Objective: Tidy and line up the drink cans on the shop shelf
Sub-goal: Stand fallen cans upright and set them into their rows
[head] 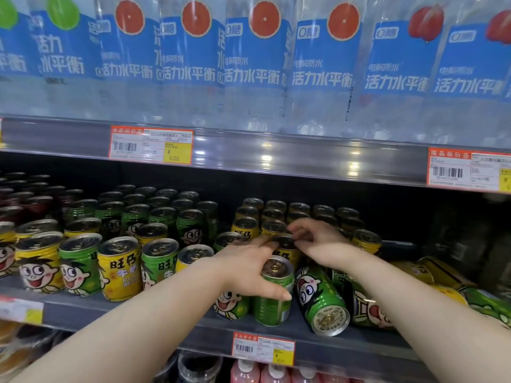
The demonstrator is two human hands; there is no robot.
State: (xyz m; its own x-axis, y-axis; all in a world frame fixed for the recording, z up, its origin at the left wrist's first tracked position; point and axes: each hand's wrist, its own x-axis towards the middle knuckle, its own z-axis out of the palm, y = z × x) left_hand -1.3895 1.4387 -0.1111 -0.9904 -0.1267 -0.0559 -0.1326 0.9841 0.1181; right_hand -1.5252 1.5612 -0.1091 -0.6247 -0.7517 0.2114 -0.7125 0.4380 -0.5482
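Observation:
Small yellow and green drink cans (119, 266) stand in rows on the middle shelf (171, 324). My left hand (246, 261) wraps an upright green can (272, 305) at the shelf front, thumb across its face and fingers behind its top. Just behind it, my right hand (318, 244) pinches the top rim of a yellow can (287, 254). Right of the green can, a green can (320, 299) lies on its side with its base towards me. More toppled cans (367, 308) lie beyond it, partly hidden by my right forearm.
Dark red cans (25, 200) stand at the back left. Large blue-labelled water bottles (257, 59) fill the shelf above, whose rail (249, 156) overhangs the cans. Price tags (262, 349) hang on the front edge. Pink bottles (273, 373) stand below.

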